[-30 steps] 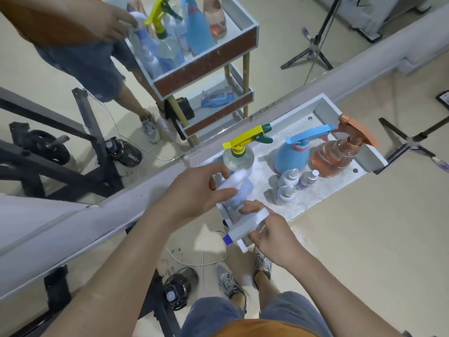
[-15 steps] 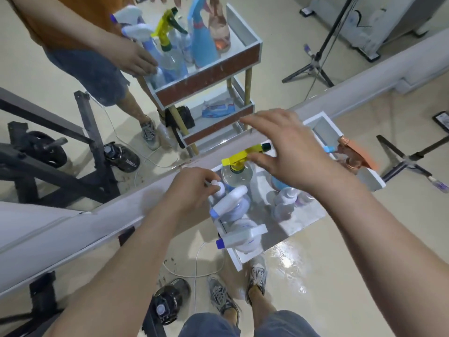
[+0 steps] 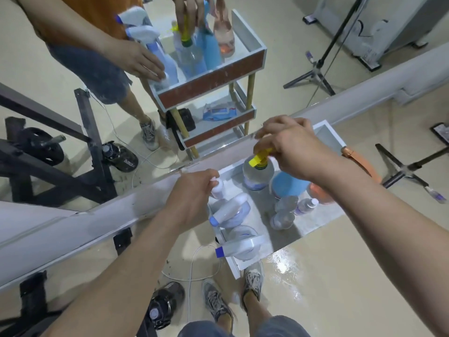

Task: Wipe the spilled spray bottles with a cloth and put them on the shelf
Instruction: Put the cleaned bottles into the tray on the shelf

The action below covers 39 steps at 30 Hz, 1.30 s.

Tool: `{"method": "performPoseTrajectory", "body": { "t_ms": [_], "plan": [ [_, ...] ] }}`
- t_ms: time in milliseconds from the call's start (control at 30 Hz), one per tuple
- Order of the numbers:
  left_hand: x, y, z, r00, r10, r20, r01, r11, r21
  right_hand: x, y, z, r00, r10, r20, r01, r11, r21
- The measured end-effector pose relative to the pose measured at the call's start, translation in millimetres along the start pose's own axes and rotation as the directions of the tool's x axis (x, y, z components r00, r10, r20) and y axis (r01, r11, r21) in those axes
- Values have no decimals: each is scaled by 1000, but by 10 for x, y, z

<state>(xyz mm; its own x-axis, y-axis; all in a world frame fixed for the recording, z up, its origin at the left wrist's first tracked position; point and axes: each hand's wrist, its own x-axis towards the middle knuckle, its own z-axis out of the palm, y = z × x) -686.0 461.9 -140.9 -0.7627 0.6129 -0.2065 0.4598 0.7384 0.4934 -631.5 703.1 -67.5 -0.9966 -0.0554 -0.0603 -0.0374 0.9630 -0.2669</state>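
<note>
Clear, glossy plastic on the big spray bottle (image 3: 258, 177), its yellow trigger (image 3: 260, 158) smooth and duller. And the small white bottle (image 3: 217, 189): opaque matt plastic. Now the blue bottle (image 3: 289, 189), smooth plastic too. That shelf (image 3: 328, 137) is smooth white, painted wood perhaps, hard to call from here. Below, the floor (image 3: 352, 239) gleams, glossy, wet-looking.

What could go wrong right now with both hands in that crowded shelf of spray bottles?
The right hand grips the yellow-trigger bottle by its sprayer only; lifting may squeeze out spray or swing it into the blue bottle. The left hand, holding the small white bottle, could nudge the white-trigger bottle at the shelf rim. The floor by the shoes looks wet: possible slip.
</note>
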Motion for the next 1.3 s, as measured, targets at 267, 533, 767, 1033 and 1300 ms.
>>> {"method": "performPoseTrajectory", "body": {
  "t_ms": [267,533,767,1033,1300],
  "plan": [
    [215,278,-197,1000,13,-27,-14,999,-37,-40,-634,-30,970,-159,182,179,979,-95],
    [213,381,179,990,-132,56,142,957,-253,318,-723,300,923,-18,384,190,890,-415],
    [-88,395,-345,920,-170,354,304,879,-369,320,-775,280,896,-51,442,290,820,-493],
    [-394,502,-278,968,-13,251,-43,975,217,-282,-415,-458,839,-111,532,15,983,182],
    [-229,536,-398,983,-41,178,-21,943,333,-947,-805,195,857,-184,481,185,982,46]
  ]
}}
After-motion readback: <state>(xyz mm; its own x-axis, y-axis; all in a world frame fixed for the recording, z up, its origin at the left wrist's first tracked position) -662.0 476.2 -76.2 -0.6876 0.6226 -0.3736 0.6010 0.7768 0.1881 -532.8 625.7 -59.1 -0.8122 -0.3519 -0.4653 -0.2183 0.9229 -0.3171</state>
